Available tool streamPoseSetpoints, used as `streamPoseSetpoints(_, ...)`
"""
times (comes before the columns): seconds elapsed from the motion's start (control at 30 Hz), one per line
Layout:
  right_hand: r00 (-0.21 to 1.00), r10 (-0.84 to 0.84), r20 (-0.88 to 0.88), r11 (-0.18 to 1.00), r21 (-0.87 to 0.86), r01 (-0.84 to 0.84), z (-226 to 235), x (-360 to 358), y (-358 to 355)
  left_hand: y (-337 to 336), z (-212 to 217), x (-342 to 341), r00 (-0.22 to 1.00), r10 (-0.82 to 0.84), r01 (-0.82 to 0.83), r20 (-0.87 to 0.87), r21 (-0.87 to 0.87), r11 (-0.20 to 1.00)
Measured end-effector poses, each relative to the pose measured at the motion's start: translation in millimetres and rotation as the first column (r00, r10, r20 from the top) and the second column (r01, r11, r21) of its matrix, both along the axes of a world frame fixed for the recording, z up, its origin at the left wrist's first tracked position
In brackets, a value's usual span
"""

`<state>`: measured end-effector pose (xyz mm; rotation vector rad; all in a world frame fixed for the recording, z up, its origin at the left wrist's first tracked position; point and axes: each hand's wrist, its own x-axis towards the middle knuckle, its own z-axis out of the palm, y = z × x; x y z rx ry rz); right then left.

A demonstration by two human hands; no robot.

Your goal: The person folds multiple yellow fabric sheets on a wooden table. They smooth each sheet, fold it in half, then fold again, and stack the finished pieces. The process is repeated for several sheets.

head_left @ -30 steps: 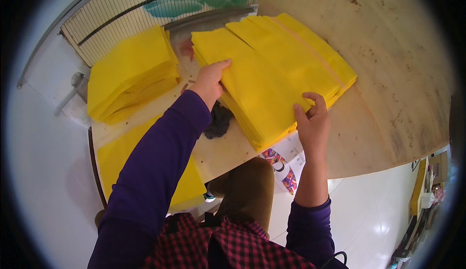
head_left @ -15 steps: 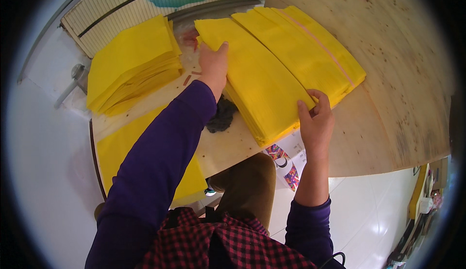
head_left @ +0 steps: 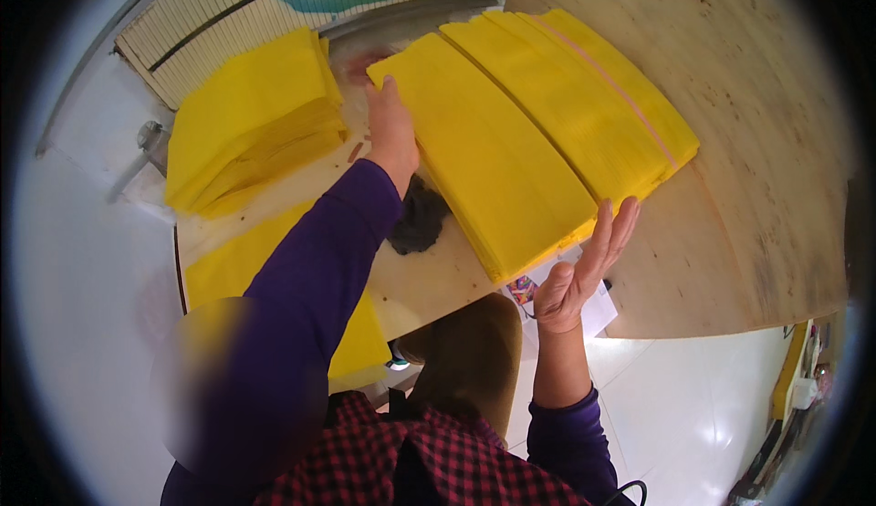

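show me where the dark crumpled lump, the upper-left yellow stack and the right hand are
Dark crumpled lump (head_left: 422, 220), head view, middle of its surface
Upper-left yellow stack (head_left: 248, 88), head view, its top face
Right hand (head_left: 572, 292), head view, the palm

Head-worn fisheye, downward over the hands (head_left: 392, 132)

Your left grip (head_left: 392, 132) touches the yellow stack (head_left: 493, 164) at nine o'clock; your right grip (head_left: 577, 278), uncurled, is at its four-o'clock corner.
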<state>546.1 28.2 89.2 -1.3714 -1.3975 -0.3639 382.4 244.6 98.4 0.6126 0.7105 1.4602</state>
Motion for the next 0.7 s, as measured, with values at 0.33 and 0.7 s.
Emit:
streamPoseSetpoints(0.33, 0.998, 0.045, -0.032, 0.994, -0.1, -0.048, -14.6, -11.4, 19.1, 1.8, 0.6, 3.5, 0.998, -0.045, 0.046, 0.043, -0.028, 0.999)
streamPoseSetpoints(0.7, 1.0, 0.012, -0.023, 0.99, -0.137, -0.015, -16.1, -11.5, 18.5, 3.9, -6.4, 9.3, 0.998, -0.048, 0.05, 0.029, -0.069, 0.996)
